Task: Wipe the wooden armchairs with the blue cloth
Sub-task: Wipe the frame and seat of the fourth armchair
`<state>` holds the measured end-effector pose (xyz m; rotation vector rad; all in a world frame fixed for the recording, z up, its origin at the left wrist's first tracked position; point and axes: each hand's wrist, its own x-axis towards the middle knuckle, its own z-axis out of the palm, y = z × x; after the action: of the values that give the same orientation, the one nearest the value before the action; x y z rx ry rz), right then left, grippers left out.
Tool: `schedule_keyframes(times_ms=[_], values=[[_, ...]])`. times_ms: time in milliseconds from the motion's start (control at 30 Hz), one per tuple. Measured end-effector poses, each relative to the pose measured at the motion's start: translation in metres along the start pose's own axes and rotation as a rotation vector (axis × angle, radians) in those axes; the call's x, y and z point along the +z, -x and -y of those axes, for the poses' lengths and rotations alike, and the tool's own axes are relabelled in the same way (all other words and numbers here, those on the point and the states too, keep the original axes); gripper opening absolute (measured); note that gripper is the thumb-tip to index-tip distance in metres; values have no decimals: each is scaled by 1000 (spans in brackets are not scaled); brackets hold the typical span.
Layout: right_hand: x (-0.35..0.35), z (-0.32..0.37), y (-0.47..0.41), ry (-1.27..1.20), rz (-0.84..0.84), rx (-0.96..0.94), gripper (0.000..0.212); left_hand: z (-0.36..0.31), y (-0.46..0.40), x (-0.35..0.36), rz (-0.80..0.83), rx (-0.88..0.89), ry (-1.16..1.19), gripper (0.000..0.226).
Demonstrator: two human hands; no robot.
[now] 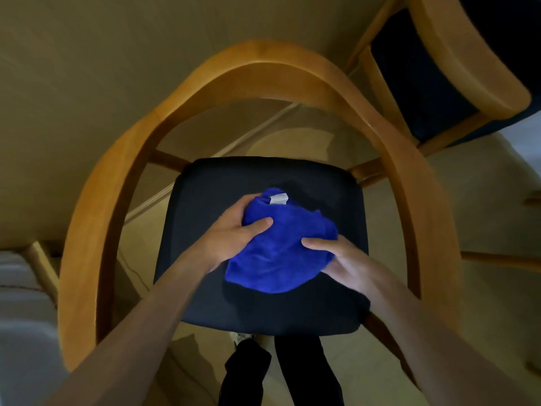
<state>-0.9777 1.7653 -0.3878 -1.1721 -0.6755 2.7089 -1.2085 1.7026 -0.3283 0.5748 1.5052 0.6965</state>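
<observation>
Both hands are gathering the crumpled bright blue microfibre cloth [278,247] above the dark padded seat [263,303] of the nearer light wooden armchair [123,159] with its curved arm rail. The left hand [234,232] grips the cloth's left side, thumb pressed on top; the right hand [339,259] grips its right edge. The cloth touches no wood here, so wiping looks barely begun or between strokes. The second wooden armchair [456,54], upper right, seems left to do.
</observation>
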Motion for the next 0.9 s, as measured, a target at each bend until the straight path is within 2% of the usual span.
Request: schedule_keyframes(times_ms=[67, 167, 300, 367, 467, 500, 567, 600, 700, 767, 900], values=[[-10, 24, -7, 185, -134, 13, 53, -4, -15, -5, -43, 90, -227, 50], [-15, 60, -16, 559, -355, -175, 59, -10, -31, -12, -178, 170, -287, 62], [-16, 77, -31, 1023, -369, -420, 63, -4, -44, -7, -318, 400, -549, 50], [-20, 64, -39, 1309, -416, -397, 67, 12, -51, 2, -331, 464, -730, 43], [-28, 27, -43, 1668, -389, -184, 57, 49, -57, 17, -213, 321, -1066, 36], [-29, 15, -40, 1760, -382, -169, 50, 63, -56, 20, -168, 269, -1145, 34], [-31, -6, -35, 1852, -436, -223, 47, 83, -54, 26, -157, 242, -1171, 35], [-31, -14, -34, 1867, -477, -245, 55, 89, -53, 27, -176, 254, -1153, 36], [-29, -24, -39, 1927, -504, -261, 103, 96, -55, 27, -207, 282, -1105, 40], [-26, -23, -47, 2020, -409, -220, 119, 95, -57, 22, -197, 294, -1060, 39], [-21, -17, -56, 2157, -276, -152, 100, 88, -64, 8, -160, 294, -844, 33]])
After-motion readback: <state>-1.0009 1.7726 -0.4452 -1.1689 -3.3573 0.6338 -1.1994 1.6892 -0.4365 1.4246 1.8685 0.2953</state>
